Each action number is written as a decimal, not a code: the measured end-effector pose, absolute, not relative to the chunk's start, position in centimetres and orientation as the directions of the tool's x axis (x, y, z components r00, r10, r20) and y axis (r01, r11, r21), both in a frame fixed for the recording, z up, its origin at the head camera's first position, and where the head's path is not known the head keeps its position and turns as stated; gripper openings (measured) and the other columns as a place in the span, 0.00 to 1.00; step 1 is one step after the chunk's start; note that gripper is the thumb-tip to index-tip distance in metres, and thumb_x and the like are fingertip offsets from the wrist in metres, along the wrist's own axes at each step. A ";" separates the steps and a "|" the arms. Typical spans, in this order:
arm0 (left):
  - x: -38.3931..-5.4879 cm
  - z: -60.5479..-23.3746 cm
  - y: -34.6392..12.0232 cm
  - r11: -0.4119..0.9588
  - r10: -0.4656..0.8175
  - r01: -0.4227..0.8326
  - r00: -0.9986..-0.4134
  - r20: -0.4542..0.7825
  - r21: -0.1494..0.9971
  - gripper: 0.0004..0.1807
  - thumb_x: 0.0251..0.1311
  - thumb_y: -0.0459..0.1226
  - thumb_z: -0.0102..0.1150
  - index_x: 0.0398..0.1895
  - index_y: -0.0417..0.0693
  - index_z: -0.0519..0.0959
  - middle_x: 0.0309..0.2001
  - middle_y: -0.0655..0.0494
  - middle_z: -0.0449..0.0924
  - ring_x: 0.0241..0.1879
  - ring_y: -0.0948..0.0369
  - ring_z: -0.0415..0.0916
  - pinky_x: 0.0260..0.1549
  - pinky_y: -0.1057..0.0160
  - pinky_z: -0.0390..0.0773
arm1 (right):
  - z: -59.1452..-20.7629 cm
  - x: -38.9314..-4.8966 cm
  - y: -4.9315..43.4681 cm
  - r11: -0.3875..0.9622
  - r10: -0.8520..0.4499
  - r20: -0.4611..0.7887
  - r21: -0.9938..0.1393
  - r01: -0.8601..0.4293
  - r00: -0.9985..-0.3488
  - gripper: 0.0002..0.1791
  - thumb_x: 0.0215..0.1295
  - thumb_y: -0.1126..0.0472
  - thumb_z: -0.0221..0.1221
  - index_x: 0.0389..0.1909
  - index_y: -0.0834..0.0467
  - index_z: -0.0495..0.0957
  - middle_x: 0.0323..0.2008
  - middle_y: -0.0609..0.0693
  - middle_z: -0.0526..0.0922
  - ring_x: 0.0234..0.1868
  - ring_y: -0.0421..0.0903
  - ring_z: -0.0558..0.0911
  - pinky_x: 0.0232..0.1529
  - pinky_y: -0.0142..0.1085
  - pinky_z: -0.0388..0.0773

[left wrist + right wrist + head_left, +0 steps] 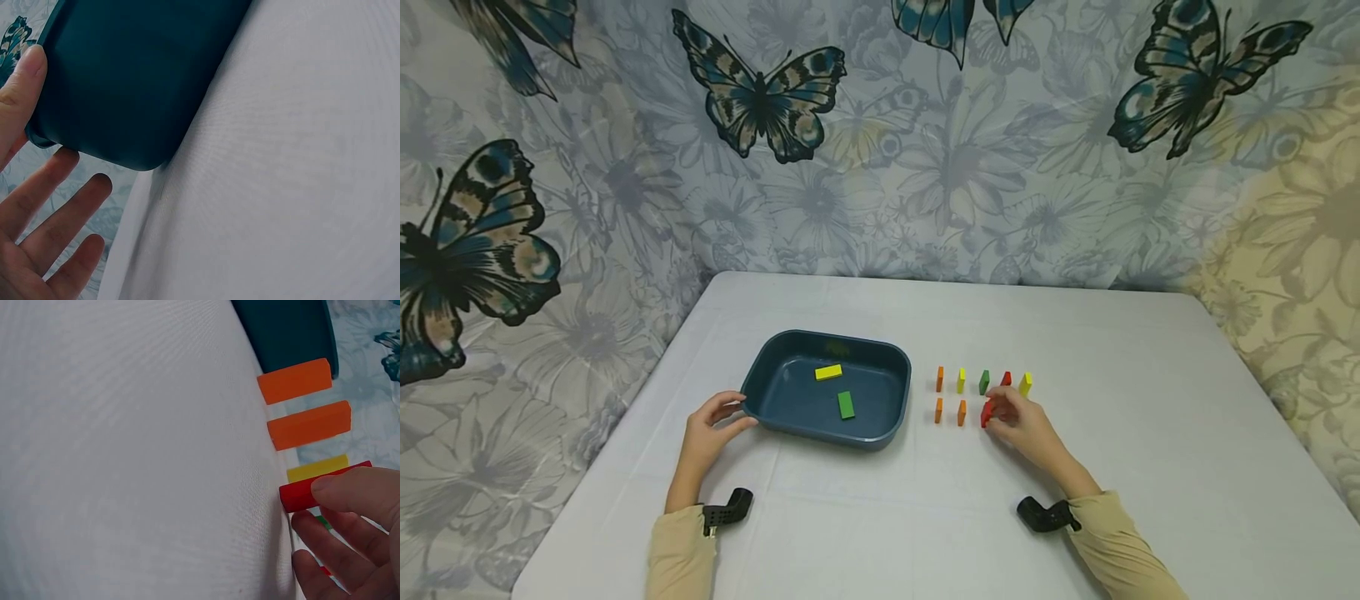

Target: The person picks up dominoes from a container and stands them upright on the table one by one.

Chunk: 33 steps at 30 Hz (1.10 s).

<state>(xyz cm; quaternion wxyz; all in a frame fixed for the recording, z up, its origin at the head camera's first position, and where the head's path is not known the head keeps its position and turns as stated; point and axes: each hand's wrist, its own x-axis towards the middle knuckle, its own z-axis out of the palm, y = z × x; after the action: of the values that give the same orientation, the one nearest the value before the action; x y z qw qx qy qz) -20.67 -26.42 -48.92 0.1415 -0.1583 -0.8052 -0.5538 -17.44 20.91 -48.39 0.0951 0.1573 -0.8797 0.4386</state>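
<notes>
A dark blue rectangular dish [895, 417] stands on the white table, with a yellow domino block [828, 372] and a green domino block [846, 405] lying flat inside. My left hand [715, 429] grips its left corner, thumb and index finger at the rim, the other fingers spread in the left wrist view. Between thumb and fingers my right hand [1024, 429] pinches a red domino block [303, 494] at the right end of the front row. That row also has two upright orange blocks [309, 425]. Behind them stand an orange, a yellow, a green, a red and another yellow block [1026, 383].
A white cloth covers the table [1150, 400]. Butterfly-patterned wall covering [865, 208] rises behind and on both sides. Each wrist wears a black camera mount, one at the left sleeve [681, 554] and one at the right sleeve [1123, 546].
</notes>
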 end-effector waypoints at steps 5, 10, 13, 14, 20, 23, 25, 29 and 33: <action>-20.6 -48.9 -26.4 0.321 0.081 0.392 -0.918 0.388 0.862 0.20 0.41 0.26 0.68 0.42 0.35 0.76 0.42 0.43 0.76 0.40 0.59 0.75 0.45 0.55 0.73 | -46.5 -16.6 20.1 0.534 -0.190 0.286 -0.773 -0.343 -0.939 0.23 0.43 0.82 0.61 0.43 0.73 0.68 0.32 0.60 0.77 0.35 0.57 0.77 0.36 0.48 0.77; -20.6 -48.9 -26.3 0.319 0.075 0.375 -0.926 0.371 0.870 0.20 0.42 0.26 0.68 0.42 0.35 0.76 0.42 0.44 0.76 0.41 0.58 0.75 0.45 0.54 0.72 | -44.6 -15.7 19.3 0.534 -0.181 0.266 -0.782 -0.322 -0.947 0.23 0.44 0.81 0.61 0.44 0.75 0.67 0.34 0.64 0.76 0.37 0.61 0.75 0.38 0.52 0.75; -20.5 -48.9 -26.3 0.316 0.076 0.366 -0.929 0.361 0.875 0.20 0.42 0.26 0.67 0.43 0.34 0.76 0.43 0.44 0.76 0.41 0.58 0.75 0.46 0.52 0.71 | -44.3 -15.5 19.4 0.529 -0.171 0.275 -0.784 -0.324 -0.946 0.22 0.45 0.81 0.61 0.44 0.75 0.67 0.35 0.65 0.76 0.37 0.62 0.75 0.38 0.53 0.75; -20.5 -48.8 -26.3 0.312 0.077 0.365 -0.930 0.360 0.877 0.20 0.42 0.25 0.67 0.43 0.34 0.75 0.43 0.43 0.76 0.41 0.58 0.75 0.46 0.51 0.71 | -44.2 -15.6 19.4 0.524 -0.169 0.289 -0.783 -0.335 -0.942 0.22 0.45 0.81 0.61 0.43 0.76 0.67 0.35 0.66 0.76 0.38 0.62 0.75 0.38 0.53 0.75; -19.5 -46.6 -25.4 0.334 0.089 0.358 -0.933 0.349 0.872 0.20 0.42 0.23 0.65 0.42 0.29 0.74 0.42 0.37 0.75 0.40 0.58 0.75 0.45 0.46 0.70 | -43.3 -16.0 19.5 0.516 -0.178 0.361 -0.758 -0.399 -0.915 0.19 0.47 0.79 0.61 0.42 0.74 0.69 0.35 0.65 0.76 0.38 0.61 0.76 0.38 0.53 0.75; -19.7 -47.2 -25.7 0.352 0.079 0.354 -0.934 0.350 0.866 0.20 0.43 0.26 0.67 0.42 0.31 0.75 0.42 0.42 0.75 0.41 0.61 0.74 0.45 0.52 0.71 | -43.9 -16.7 19.9 0.538 -0.190 0.378 -0.732 -0.418 -0.906 0.17 0.50 0.76 0.61 0.42 0.71 0.70 0.35 0.62 0.77 0.38 0.56 0.76 0.40 0.48 0.76; -20.0 -47.9 -26.0 0.362 0.073 0.359 -0.931 0.358 0.860 0.20 0.42 0.27 0.68 0.42 0.34 0.75 0.42 0.45 0.76 0.42 0.64 0.73 0.45 0.55 0.72 | -44.2 -17.3 20.2 0.552 -0.202 0.398 -0.708 -0.440 -0.895 0.16 0.51 0.74 0.62 0.42 0.70 0.71 0.35 0.60 0.77 0.38 0.54 0.76 0.39 0.47 0.77; -20.3 -48.7 -26.3 0.369 0.067 0.360 -0.930 0.362 0.857 0.20 0.42 0.29 0.69 0.42 0.36 0.76 0.42 0.48 0.76 0.42 0.67 0.72 0.44 0.59 0.73 | -43.2 -18.1 19.7 0.576 -0.229 0.440 -0.658 -0.486 -0.868 0.16 0.50 0.73 0.63 0.41 0.68 0.73 0.36 0.58 0.78 0.38 0.53 0.77 0.37 0.47 0.78; -20.3 -48.6 -26.2 0.372 0.073 0.354 -0.933 0.354 0.858 0.21 0.43 0.30 0.69 0.43 0.35 0.75 0.43 0.47 0.76 0.43 0.67 0.72 0.44 0.57 0.72 | -41.4 -18.8 18.1 0.562 -0.231 0.455 -0.659 -0.500 -0.860 0.14 0.51 0.71 0.62 0.40 0.65 0.74 0.36 0.56 0.78 0.39 0.50 0.77 0.38 0.44 0.78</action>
<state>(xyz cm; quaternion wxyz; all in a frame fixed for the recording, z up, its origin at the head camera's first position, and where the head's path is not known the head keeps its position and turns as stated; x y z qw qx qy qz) -20.34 -26.22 -48.60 0.1291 -0.1306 -0.8181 -0.5450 -18.82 18.07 -41.35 0.1607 0.2102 -0.8690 0.4181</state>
